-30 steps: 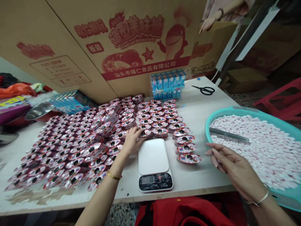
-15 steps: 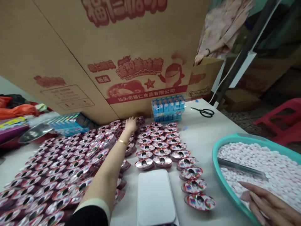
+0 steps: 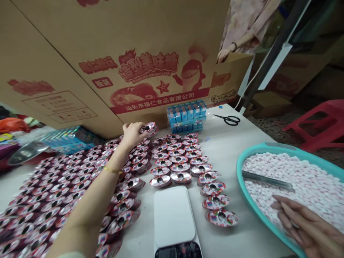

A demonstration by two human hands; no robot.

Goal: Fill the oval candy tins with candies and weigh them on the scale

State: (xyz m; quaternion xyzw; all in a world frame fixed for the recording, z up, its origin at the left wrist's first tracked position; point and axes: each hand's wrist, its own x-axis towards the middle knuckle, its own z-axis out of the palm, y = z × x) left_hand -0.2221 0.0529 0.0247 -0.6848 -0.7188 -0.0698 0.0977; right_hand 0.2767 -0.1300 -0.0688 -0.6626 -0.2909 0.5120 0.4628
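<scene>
My left hand (image 3: 132,133) is stretched out to the back of the table, beside the big carton. Its fingers close on a small oval candy container (image 3: 149,127), red and silver with a dark round hole on top, raised above the others. Beneath my arm stand many more such oval containers (image 3: 80,176) in tight rows. My right hand (image 3: 303,222) hovers over the near rim of a turquoise basin (image 3: 243,193) full of small white-pink candies (image 3: 303,172). Its fingers are pressed together; whether they hold anything cannot be made out. A flat metal strip (image 3: 268,181) lies on the candies.
A white digital scale (image 3: 174,215) sits centrally, with short rows of containers (image 3: 180,167) behind it. Blue packs (image 3: 186,116) and black scissors (image 3: 228,119) lie at the back. A large carton (image 3: 150,28) walls the far side. Another person's hand (image 3: 224,53) rests at its edge.
My left hand has lifted an oval container up from the back row and shifted slightly left in view. The right hand stays over the basin. The view has tilted a little.
</scene>
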